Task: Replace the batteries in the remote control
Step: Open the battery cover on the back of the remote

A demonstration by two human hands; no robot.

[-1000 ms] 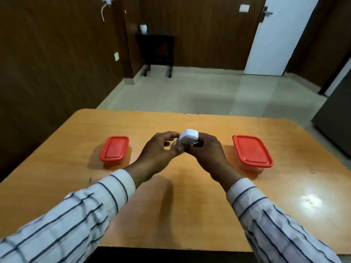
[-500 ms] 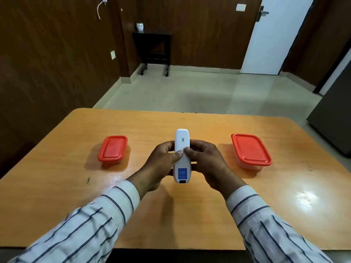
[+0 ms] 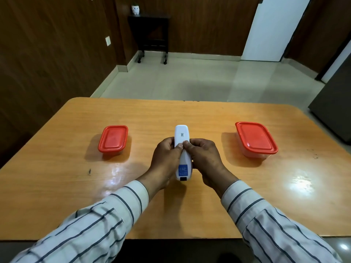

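Observation:
A white remote control [image 3: 182, 158] lies back side up above the middle of the wooden table [image 3: 57, 168], its long axis pointing away from me. A blue label sits near its close end and a small printed mark near its far end. My left hand [image 3: 166, 158] grips its left side and my right hand [image 3: 204, 158] grips its right side. Both thumbs press side by side on the remote's back, about a third of the way down. No batteries are visible.
A small container with a red lid [image 3: 113, 139] stands on the table to the left of my hands. A larger container with a red lid [image 3: 255, 138] stands to the right. Both are shut. A dark side table [image 3: 150, 35] stands by the far wall.
The remote was held end-on a second ago; it has been turned flat with its back up, and both thumbs have settled together on its back. My view has dipped slightly.

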